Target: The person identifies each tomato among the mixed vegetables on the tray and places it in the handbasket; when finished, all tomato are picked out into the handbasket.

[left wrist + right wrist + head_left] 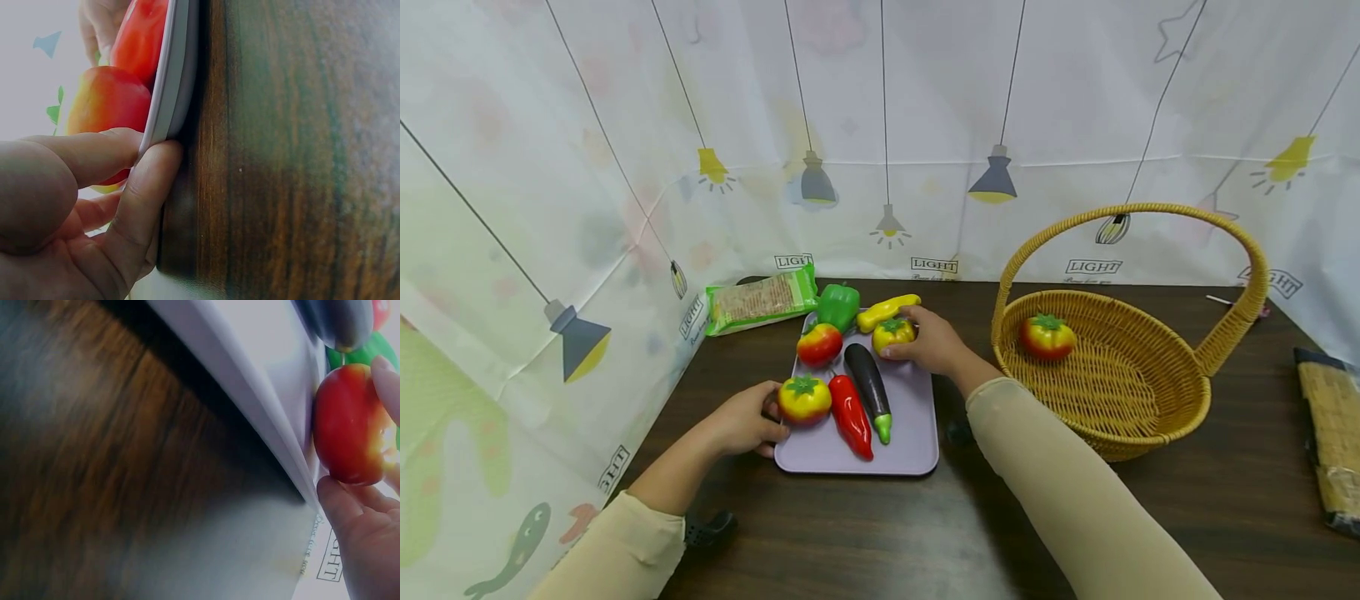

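My left hand (747, 421) pinches the left rim of a pale lilac tray (913, 437); in the left wrist view its thumb and a finger meet across the tray edge (167, 94). Beside those fingers sits a yellow-red toy tomato (805, 403). At the tray's far right, my right hand (934, 340) grips another tomato (892, 335), which looks red from below in the right wrist view (350, 425). Also on the tray are a redder tomato (818, 345), a red chili pepper (850, 417), an eggplant (867, 379), a green bell pepper (838, 307) and a long yellow vegetable (887, 312).
To the right stands a wicker basket (1131, 354) with a tall handle, holding one tomato (1047, 337). A green-edged packet (760, 300) lies behind the tray. A brown package (1330, 433) is at the far right. Printed cloth (917, 108) hangs behind the dark table (820, 533).
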Demonstrator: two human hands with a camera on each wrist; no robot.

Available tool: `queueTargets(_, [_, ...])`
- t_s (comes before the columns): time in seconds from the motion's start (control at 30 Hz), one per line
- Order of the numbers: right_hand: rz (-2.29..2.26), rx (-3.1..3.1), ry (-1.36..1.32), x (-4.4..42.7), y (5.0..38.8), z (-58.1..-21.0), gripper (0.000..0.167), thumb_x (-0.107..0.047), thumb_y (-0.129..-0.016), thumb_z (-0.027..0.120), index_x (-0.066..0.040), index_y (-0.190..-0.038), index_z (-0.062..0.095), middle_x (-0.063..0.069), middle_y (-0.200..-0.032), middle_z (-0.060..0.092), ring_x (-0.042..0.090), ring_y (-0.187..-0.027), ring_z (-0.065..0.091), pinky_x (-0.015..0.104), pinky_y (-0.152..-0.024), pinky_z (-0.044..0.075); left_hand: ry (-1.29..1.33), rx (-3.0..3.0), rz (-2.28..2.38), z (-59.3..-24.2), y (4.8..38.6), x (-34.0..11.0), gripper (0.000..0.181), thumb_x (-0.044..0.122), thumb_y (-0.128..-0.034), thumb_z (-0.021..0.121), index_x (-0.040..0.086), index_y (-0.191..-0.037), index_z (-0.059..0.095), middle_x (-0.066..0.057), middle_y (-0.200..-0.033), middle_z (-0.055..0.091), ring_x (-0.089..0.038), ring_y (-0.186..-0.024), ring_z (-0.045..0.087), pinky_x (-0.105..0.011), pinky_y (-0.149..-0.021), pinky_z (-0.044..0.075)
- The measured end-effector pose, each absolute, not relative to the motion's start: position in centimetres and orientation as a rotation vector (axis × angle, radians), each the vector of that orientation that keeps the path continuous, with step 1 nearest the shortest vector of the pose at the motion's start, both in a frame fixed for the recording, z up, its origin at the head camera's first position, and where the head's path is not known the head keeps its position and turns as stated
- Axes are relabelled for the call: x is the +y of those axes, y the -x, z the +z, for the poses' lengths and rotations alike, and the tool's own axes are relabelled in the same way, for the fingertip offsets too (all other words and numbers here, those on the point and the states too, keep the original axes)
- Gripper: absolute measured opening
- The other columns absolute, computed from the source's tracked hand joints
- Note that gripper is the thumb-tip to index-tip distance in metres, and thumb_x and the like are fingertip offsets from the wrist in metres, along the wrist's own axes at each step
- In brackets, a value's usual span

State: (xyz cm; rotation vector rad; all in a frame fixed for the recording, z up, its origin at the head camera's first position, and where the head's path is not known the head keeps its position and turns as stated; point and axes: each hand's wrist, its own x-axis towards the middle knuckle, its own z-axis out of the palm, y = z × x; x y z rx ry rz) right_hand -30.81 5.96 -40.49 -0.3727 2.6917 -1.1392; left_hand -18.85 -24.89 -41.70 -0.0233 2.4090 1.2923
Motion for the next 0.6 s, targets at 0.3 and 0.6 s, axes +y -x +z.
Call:
queueTargets(0.3, [-1.103, 2.706, 0.413, 5.69, 31.09, -41.15, 0.084, -0.038, -0.086, 0.083, -0.008, -0.153, 0.043, 0.015, -0.145, 0.050, 0.031, -0.121, 0.050, 0.048, -0.109, 0.041, 0.026, 2.414, 1.286, -41.69, 18.85, -24.83, 0.067, -0.004, -0.0862, 0.077, -0.001, -0.143, 0.042, -0.019, -0.109, 0.047, -0.027, -0.081, 0.062, -0.037, -0.063, 0.062])
queueTargets(0.6, [-1.109, 2.716, 0.441, 5.63, 30.85, -41.05, 0.082, -0.036, -0.085, 0.084, -0.009, -0.152, 0.045, 0.016, -0.144, 0.051, 0.031, -0.120, 0.050, 0.047, -0.108, 0.041, 0.043, 2.411, 1.280, -41.81, 18.93, -24.95, 0.068, -0.002, -0.0858, 0.079, 0.000, -0.143, 0.042, -0.019, -0.110, 0.047, -0.027, -0.081, 0.062, -0.037, -0.063, 0.062])
